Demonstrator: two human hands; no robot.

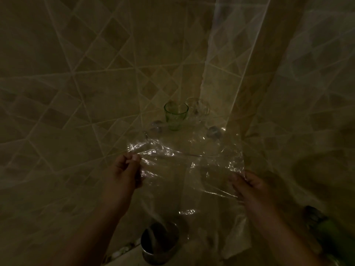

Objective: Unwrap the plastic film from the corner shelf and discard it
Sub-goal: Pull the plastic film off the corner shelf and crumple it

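Observation:
A clear glass corner shelf [180,144] is fixed where two tiled walls meet, held by round metal clips. A sheet of crinkled clear plastic film [184,166] hangs off its front edge and stretches toward me. My left hand [125,171] pinches the film's left edge between thumb and fingers. My right hand [247,186] grips the film's right edge. Both hands are below and in front of the shelf. The room is dim.
A green glass tumbler [175,116] and a clear glass mug [197,107] stand at the back of the shelf. On the floor below sits a round metal bin [159,244]. A foot in a sandal [317,219] shows at the lower right.

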